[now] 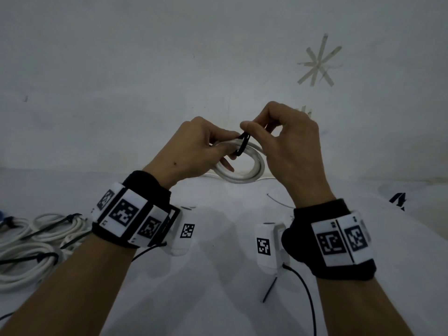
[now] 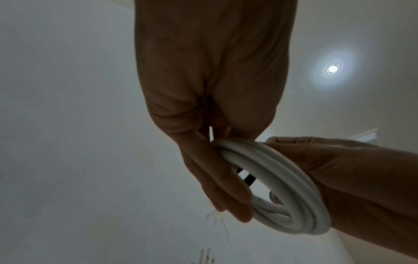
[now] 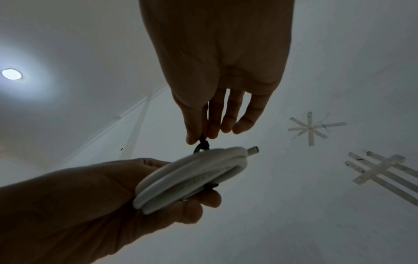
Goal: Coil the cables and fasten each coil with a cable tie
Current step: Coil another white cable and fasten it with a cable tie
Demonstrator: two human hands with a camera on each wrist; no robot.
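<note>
Left hand (image 1: 194, 146) grips a white cable coil (image 1: 244, 163), fingers and thumb curled round the bundled turns, held in the air above the white table (image 1: 218, 275). Coil is round, smooth, several turns stacked; a bare metal-tipped cable end (image 3: 253, 149) sticks out of it in the right wrist view. Black cable tie (image 1: 243, 144), thin and flat, loops round one side of the coil. Right hand (image 1: 286, 146) pinches the tie's upper part between thumb and forefinger, other fingers loosely bent. No containers in view. At the table's left edge lie finished white coils (image 1: 36, 243), each with a black tie round it. A loose black tie (image 1: 270, 288) lies near the right wrist. Tape strips (image 1: 320, 61) form a star on the white wall. Open table surface between the forearms.
</note>
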